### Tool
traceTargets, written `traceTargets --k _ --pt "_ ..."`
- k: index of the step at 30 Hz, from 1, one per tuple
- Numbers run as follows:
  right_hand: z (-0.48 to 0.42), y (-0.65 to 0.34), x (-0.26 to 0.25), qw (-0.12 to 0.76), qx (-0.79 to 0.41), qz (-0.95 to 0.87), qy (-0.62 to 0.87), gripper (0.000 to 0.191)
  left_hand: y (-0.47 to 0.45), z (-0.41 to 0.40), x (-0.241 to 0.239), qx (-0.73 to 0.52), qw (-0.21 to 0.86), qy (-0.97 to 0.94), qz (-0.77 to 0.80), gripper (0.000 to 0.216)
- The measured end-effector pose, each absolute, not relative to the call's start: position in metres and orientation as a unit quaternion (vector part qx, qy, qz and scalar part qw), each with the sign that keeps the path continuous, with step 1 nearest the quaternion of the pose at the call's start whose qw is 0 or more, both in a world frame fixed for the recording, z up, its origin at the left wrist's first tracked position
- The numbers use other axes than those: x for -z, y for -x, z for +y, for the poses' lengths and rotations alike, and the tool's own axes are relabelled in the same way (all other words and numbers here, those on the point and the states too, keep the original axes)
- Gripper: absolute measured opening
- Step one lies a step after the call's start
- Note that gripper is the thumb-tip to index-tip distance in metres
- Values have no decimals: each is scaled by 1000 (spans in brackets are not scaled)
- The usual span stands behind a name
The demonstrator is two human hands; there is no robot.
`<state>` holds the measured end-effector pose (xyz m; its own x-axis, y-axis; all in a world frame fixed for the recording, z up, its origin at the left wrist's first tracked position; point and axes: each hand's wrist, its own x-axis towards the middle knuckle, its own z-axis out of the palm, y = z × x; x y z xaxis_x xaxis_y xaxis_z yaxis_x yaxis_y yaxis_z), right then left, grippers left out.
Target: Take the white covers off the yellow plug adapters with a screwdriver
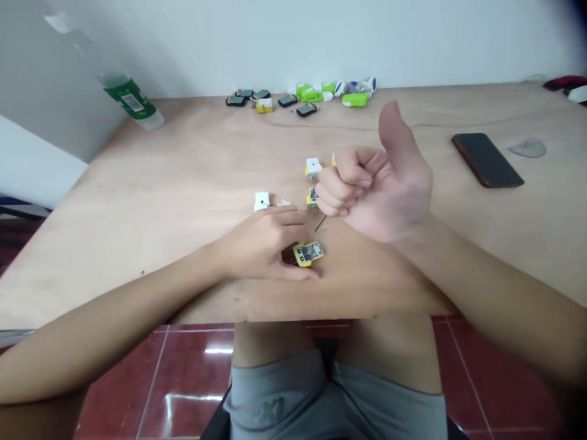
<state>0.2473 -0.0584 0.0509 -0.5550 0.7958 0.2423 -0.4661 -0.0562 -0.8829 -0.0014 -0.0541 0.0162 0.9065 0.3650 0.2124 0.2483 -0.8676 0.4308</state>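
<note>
My left hand (270, 244) rests on the table with thumb and fingers apart. Between them lies a small yellow-edged device part (309, 253) with its grey inside facing up; whether the hand touches it I cannot tell. My right hand (380, 189) is raised, fingers curled and thumb pointing up. A thin dark metal rod (320, 223) sticks out below its curled fingers; the rest of it is hidden in the fist. Just beyond my left fingers are a white cover piece (262, 200) and a small white part (284, 203). A yellow-and-white piece (313, 167) and an open yellow piece (312, 197) are partly behind my right hand.
Along the wall lie several dark display modules (287, 100), a yellow part (265, 106) and bright green casings (355, 99). A green-labelled bottle (131, 101) stands at the back left. To the right are a phone (487, 160) and a flat grey piece (528, 147).
</note>
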Motion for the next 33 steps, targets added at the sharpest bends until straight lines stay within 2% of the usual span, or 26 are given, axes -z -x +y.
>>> traceTargets --k 10,21,33 --pt "-64 -247 -52 399 -727 -546 119 73 1 -54 -15 -171 204 -952 151 47" --pt "-58 -242 -43 398 -737 -543 62 72 1 -51 -9 -212 201 -948 129 45" --pt "-57 -244 -45 380 -734 -558 75 77 1 -51 -9 -216 208 -945 131 46"
